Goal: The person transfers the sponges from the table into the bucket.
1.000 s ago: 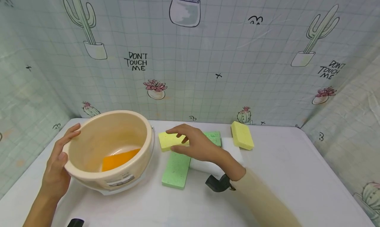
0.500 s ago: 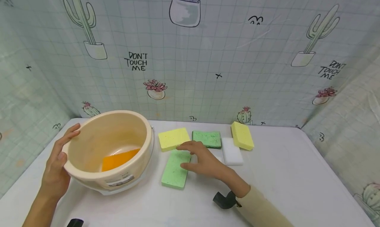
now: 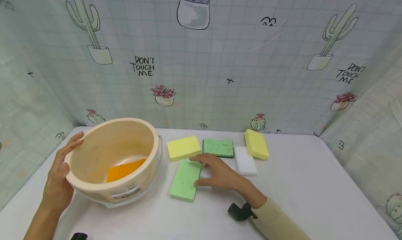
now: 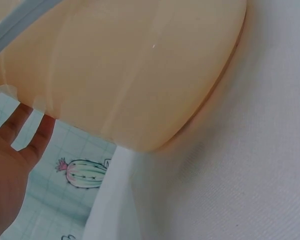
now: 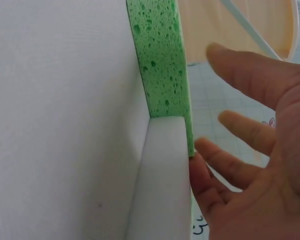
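Your left hand (image 3: 58, 184) grips the bucket (image 3: 110, 149); your right hand (image 3: 221, 173), fingers parted, best pinches the likely squashy, lightweight, pale-green sponge (image 3: 184, 180) widthwise.

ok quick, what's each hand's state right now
Left hand: holding the bucket.
Right hand: open, holding nothing, at the light green sponge.

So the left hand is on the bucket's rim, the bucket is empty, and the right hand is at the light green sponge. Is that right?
Not quite: the bucket isn't empty. The head view shows an orange block inside. The left hand is on its rim and the right hand is at the light green sponge, as you said.
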Demonstrator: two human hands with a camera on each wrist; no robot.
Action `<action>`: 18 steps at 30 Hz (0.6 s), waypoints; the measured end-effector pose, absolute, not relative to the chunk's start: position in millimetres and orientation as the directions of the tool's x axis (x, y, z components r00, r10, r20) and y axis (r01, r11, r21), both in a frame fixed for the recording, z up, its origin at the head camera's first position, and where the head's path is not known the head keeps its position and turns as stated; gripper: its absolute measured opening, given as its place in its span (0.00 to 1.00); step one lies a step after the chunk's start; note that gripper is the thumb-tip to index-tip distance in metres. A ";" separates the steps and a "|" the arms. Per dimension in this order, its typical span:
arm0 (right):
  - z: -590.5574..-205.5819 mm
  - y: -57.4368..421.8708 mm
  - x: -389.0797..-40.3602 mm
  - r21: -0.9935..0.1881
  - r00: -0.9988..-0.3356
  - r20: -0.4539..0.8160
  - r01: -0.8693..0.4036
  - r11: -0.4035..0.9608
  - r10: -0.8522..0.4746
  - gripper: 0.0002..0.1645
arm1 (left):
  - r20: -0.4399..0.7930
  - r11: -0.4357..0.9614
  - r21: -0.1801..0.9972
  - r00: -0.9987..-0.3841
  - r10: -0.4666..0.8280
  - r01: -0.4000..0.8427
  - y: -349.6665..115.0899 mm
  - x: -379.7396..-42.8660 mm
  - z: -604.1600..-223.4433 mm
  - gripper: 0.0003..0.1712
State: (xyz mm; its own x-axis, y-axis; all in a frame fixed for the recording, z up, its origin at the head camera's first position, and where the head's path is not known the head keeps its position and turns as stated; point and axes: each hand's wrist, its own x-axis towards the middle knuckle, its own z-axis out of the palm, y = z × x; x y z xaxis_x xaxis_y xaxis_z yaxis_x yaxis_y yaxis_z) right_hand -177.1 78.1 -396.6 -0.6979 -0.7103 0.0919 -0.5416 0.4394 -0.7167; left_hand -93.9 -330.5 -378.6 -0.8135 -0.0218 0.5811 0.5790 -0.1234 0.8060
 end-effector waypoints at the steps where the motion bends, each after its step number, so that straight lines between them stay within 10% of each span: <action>1: -396.0 78.3 -177.2 -0.709 -0.689 0.080 -0.547 0.445 -0.720 0.41 | 0.579 -0.121 0.807 -0.815 -0.025 0.578 -330.5 -93.9 -378.3 0.30; 18: -397.6 72.0 -173.3 -0.634 -0.649 0.085 -0.620 0.461 -0.756 0.38 | 0.594 -0.112 0.800 -0.804 0.003 0.590 -330.6 -93.2 -377.4 0.29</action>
